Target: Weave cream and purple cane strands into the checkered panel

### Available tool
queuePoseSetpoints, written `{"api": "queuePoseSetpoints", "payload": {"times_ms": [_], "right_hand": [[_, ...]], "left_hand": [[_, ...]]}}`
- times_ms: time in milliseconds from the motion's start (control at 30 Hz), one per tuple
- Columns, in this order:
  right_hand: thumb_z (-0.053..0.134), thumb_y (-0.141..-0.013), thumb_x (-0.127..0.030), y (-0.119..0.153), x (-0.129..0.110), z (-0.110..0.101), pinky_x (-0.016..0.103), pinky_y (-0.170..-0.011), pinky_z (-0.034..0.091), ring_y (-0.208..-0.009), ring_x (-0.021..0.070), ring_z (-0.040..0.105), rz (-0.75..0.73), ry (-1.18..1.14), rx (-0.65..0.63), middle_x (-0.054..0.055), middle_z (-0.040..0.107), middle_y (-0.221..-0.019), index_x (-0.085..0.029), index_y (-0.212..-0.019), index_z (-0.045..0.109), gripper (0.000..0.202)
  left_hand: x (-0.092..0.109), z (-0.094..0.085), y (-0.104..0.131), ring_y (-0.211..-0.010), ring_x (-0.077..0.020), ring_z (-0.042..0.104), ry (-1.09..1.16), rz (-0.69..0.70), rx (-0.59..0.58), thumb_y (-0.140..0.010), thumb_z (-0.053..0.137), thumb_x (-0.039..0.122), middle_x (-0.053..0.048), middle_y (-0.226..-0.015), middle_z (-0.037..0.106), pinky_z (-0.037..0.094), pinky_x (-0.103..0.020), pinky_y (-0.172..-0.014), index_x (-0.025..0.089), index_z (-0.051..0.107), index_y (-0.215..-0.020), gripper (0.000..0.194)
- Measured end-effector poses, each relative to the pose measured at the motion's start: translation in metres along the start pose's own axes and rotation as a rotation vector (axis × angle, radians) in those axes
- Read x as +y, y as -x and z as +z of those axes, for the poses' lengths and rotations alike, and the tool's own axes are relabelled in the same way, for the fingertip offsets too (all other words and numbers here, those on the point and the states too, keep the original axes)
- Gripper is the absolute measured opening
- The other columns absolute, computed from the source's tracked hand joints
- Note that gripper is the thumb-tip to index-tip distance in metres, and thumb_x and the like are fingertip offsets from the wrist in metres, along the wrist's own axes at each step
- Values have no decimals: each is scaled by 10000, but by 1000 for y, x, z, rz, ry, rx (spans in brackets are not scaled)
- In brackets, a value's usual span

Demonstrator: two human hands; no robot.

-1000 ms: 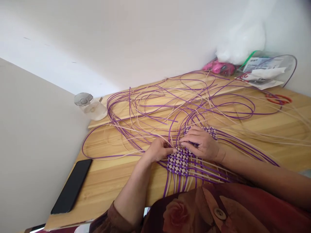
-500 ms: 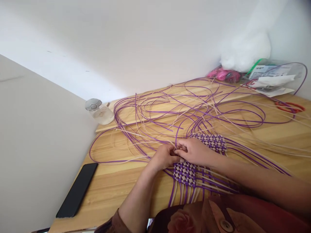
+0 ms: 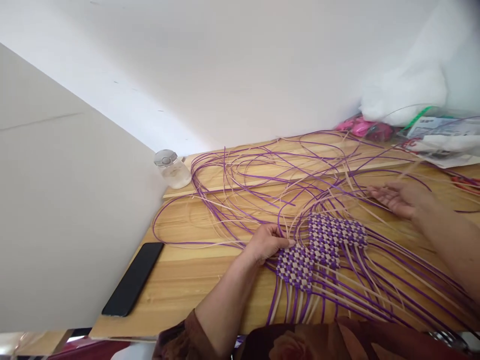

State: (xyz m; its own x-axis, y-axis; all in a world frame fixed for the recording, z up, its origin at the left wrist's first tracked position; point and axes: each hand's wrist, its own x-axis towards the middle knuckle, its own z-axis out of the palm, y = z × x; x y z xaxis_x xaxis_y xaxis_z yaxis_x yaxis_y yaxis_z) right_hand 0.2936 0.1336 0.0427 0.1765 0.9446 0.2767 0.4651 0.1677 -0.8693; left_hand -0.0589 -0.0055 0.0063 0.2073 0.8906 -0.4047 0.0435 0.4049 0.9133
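Observation:
A purple and beige checkered woven piece (image 3: 324,240) lies on the wooden table, with long loose strands running out on every side. At its left upper edge, my left hand (image 3: 268,242) is closed, thumb and fingers pinching the weave's edge where strands come out. Up and to the right, my right hand (image 3: 399,199) is held off the weave, palm partly turned up and fingers together. A pale beige strand (image 3: 348,194) runs from the weave to its fingertips; the exact grip is slightly blurred.
Tangled purple and beige strands (image 3: 240,172) spread over the back of the table. A lidded clear jar (image 3: 174,172) stands at the back left, a black phone (image 3: 133,280) at the left edge. Bags and papers (image 3: 438,142) sit back right, near orange-red scissor handles (image 3: 465,184).
My right hand has left the left hand's side and moved up and right, uncovering the middle of the weave. My left hand stays at the weave's edge. The view has shifted somewhat.

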Motion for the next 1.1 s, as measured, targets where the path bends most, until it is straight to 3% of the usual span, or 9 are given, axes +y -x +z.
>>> {"api": "queuePoseSetpoints", "payload": {"times_ms": [100, 167, 233, 333, 533, 633, 767, 867, 1100], "right_hand": [[569, -884, -352, 30, -16, 21, 367, -562, 524, -686, 240, 684, 231, -37, 81, 230, 677, -926, -142, -1158, 578, 345], [646, -845, -286, 47, -40, 37, 301, -544, 519, -683, 186, 678, 214, -24, 135, 229, 639, -1168, -165, -1397, 393, 619], [657, -850, -305, 58, -65, 52, 259, -504, 509, -639, 156, 673, 170, -33, 45, 207, 625, -1230, -184, -1506, 249, 782], [621, -873, -307, 65, -83, 70, 241, -473, 522, -615, 151, 684, 181, -38, -126, 192, 622, -1252, -192, -1576, 16, 935], [632, -858, -334, 65, -61, 88, 256, -444, 535, -581, 150, 680, 123, -29, -178, 222, 574, -1334, -238, -1554, -190, 1082], [585, -886, -311, 78, -60, 90, 276, -510, 558, -594, 142, 668, 16, 4, -144, 194, 619, -1277, -230, -1587, 14, 908], [570, -900, -218, 113, -72, 101, 341, -861, 562, -941, 182, 675, -630, 147, -382, 93, 674, -1173, -239, -1219, 658, 332], [559, -906, -173, 131, -76, 113, 330, -945, 518, -1094, 190, 613, -888, 203, -525, 99, 654, -1188, -201, -1046, 718, 214], [572, -928, -230, 126, -72, 106, 396, -956, 477, -1060, 210, 579, -984, 298, -365, 67, 711, -1086, -211, -1013, 713, 166]], "left_hand": [[-2, 0, -1, -422, -51, 342, -14, 10, 17, -504, 853, 378, 76, -488, 477, 214, -222, -441, 174, 533, -656, 409], [-3, 0, -1, -428, -53, 356, -6, 30, 16, -521, 844, 360, 73, -498, 493, 228, -218, -450, 173, 533, -664, 390], [-3, 1, -1, -443, -54, 380, 21, 57, 16, -511, 854, 345, 68, -514, 513, 247, -214, -464, 168, 530, -664, 400], [-4, 2, -1, -477, -56, 429, 116, 100, 8, -450, 898, 326, 56, -548, 555, 294, -207, -497, 158, 522, -653, 459], [-2, 0, 0, -554, -74, 523, 191, 97, -34, -442, 928, 328, 18, -640, 637, 378, -214, -577, 126, 636, -724, 453], [-4, -3, -1, -564, -68, 528, 171, 79, -42, -498, 915, 330, 12, -666, 655, 373, -207, -585, 125, 662, -755, 416], [-8, -5, -4, -584, -77, 550, 177, 71, -58, -500, 919, 321, 5, -675, 671, 388, -207, -602, 131, 659, -760, 413], [-7, -7, -3, -623, -89, 574, 176, 85, -108, -508, 918, 316, -9, -711, 682, 418, -217, -644, 124, 650, -756, 412], [11, -19, 8, -598, -98, 568, -10, 80, -139, -539, 905, 350, 12, -753, 660, 409, -217, -577, 174, 548, -982, 595]]}}
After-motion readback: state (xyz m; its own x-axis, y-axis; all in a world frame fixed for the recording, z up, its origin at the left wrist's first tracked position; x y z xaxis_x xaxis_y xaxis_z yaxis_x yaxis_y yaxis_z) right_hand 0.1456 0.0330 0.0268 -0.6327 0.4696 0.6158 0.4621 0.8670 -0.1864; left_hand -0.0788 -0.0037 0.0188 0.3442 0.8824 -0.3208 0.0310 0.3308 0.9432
